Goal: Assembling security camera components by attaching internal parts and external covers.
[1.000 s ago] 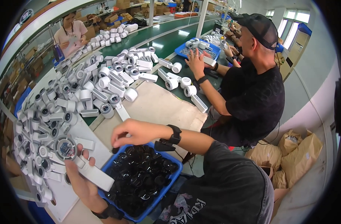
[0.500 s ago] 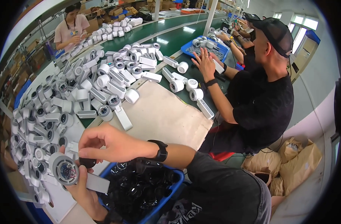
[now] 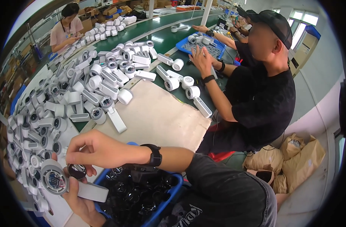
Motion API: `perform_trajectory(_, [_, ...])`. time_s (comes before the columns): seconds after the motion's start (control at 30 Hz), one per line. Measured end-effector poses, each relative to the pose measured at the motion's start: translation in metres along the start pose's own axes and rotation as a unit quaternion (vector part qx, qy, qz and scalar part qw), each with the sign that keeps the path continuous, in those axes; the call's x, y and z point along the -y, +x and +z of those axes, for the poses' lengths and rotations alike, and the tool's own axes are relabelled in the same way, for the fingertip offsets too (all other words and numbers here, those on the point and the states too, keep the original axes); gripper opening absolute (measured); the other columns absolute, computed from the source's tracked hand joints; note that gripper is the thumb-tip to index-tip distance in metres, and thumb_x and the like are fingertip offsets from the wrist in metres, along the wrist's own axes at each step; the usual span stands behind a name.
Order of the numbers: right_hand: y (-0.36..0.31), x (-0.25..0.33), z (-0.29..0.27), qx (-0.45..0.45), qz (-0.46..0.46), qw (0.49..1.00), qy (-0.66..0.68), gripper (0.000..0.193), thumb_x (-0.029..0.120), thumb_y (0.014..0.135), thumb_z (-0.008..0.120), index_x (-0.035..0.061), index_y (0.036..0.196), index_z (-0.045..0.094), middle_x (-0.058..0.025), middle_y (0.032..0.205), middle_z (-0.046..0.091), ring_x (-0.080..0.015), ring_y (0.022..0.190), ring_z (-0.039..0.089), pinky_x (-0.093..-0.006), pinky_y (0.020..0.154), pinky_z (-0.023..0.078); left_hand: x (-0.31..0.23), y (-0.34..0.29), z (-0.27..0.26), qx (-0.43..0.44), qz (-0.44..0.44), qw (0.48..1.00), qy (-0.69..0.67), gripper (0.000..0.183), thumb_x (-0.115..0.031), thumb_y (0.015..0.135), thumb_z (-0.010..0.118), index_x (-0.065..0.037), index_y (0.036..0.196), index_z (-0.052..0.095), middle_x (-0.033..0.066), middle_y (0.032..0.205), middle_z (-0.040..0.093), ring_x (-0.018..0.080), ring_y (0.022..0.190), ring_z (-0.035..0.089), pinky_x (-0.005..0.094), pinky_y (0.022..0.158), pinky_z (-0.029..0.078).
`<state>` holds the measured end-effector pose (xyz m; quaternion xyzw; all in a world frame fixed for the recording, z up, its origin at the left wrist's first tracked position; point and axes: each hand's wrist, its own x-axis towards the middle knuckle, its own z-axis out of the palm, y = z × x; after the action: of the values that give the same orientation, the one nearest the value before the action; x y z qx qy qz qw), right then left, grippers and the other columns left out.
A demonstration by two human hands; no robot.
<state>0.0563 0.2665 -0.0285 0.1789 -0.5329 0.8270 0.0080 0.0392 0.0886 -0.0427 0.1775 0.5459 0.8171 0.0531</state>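
Closest, a blue plastic tray [image 3: 176,189] is filled with glossy black round discs [image 3: 133,196], and at its left edge a white-and-grey plastic device [image 3: 55,181], its round head showing a circuit board, is gripped between the thumb and fingers of the left hand [image 3: 79,204], while a single shiny black disc [image 3: 76,171] is pinched by the right hand [image 3: 95,147] just beside that head. Beyond, the table [image 3: 61,210] is heaped at left with similar white-and-grey devices [image 3: 72,97], and a flat cream board [image 3: 157,117] is laid to their right. Farther off, a shallow blue tray of grey parts [image 3: 179,47] is placed near a co-worker dressed in black [image 3: 260,98].
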Motion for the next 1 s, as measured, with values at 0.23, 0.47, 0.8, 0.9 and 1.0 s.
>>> perform_trajectory(0.23, [0.001, -0.003, 0.002, -0.017, -0.024, 0.999, 0.035, 0.02, 0.015, 0.095, 0.062, -0.002, 0.106, 0.061, -0.007, 0.088, 0.066, -0.01, 0.06, 0.061, -0.0225, 0.053, 0.048, 0.002, 0.006, -0.024, -0.006, -0.021, 0.998, -0.061, 0.067, -0.009, 0.092, 0.058, -0.007, 0.15, 0.026, 0.0101, 0.11, 0.058, 0.0108, 0.084, 0.052, 0.0236, 0.068, 0.043])
perform_trajectory(0.47, [0.004, -0.011, -0.002, 0.005, -0.025, 1.0, 0.012, 0.02, 0.014, 0.093, 0.064, -0.0011, 0.106, 0.061, -0.0058, 0.086, 0.065, -0.0104, 0.06, 0.061, -0.0231, 0.054, 0.048, 0.009, 0.006, -0.024, -0.004, -0.034, 0.997, -0.07, 0.068, -0.011, 0.092, 0.06, -0.008, 0.151, 0.026, 0.0094, 0.119, 0.057, 0.0116, 0.09, 0.053, 0.022, 0.071, 0.044])
perform_trajectory(0.8, [0.002, -0.007, -0.001, 0.001, -0.007, 0.999, 0.032, 0.019, 0.016, 0.094, 0.064, -0.0002, 0.104, 0.061, -0.0067, 0.083, 0.065, -0.0103, 0.059, 0.059, -0.0228, 0.053, 0.047, 0.008, 0.011, -0.026, 0.016, -0.036, 0.997, -0.065, 0.065, -0.014, 0.092, 0.058, -0.005, 0.149, 0.029, 0.0078, 0.122, 0.056, 0.0102, 0.096, 0.054, 0.0216, 0.069, 0.043])
perform_trajectory(0.9, [0.002, -0.008, -0.001, 0.004, -0.013, 0.999, 0.038, 0.02, 0.016, 0.094, 0.064, -0.0004, 0.105, 0.061, -0.0074, 0.083, 0.065, -0.0102, 0.059, 0.059, -0.0228, 0.053, 0.047, 0.006, 0.01, -0.022, -0.003, -0.04, 0.998, -0.056, 0.064, -0.014, 0.092, 0.057, -0.005, 0.149, 0.029, 0.0078, 0.122, 0.056, 0.0099, 0.094, 0.055, 0.0214, 0.069, 0.042])
perform_trajectory(1.0, [0.006, -0.011, 0.001, 0.005, -0.009, 0.999, 0.032, 0.02, 0.015, 0.094, 0.064, -0.0007, 0.105, 0.061, -0.0069, 0.084, 0.065, -0.01, 0.059, 0.059, -0.0227, 0.054, 0.047, 0.002, 0.008, -0.023, -0.016, -0.038, 0.998, -0.046, 0.063, -0.013, 0.092, 0.059, -0.005, 0.149, 0.031, 0.0068, 0.12, 0.057, 0.0095, 0.093, 0.056, 0.0212, 0.072, 0.044])
